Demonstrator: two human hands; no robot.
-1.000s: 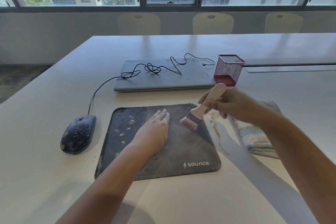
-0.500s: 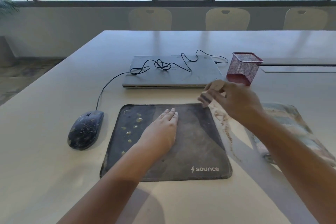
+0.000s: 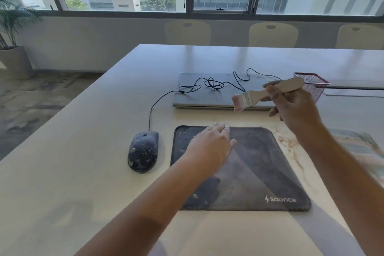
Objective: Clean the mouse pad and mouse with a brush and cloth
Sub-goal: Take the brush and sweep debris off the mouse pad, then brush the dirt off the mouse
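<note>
- Lying flat on the table [image 3: 62, 203] in front of us, the dark mouse pad [image 3: 259, 164] is where it was a second ago; crumbs cling to its left part, while its right part looks mostly swept.
- Our left hand [image 3: 209, 147] still presses flat on the pad, fingers straight and together, pinning it down.
- Our right hand [image 3: 295, 108] stays curled round the wooden handle of the brush [image 3: 268, 93]. A second ago the bristles touched the pad; now they hang in the air above its far edge, in front of the closed laptop [image 3: 207, 97].
- We judge one stroke is finished and the brush is being carried back for another.
- Swept dirt lies on the table just right of the pad, near the cloth [image 3: 357, 147].
- The mouse [image 3: 143, 151], speckled with debris, sits just left of the pad, untouched.
- A red mesh cup [image 3: 315, 87] stands behind our right hand.
</note>
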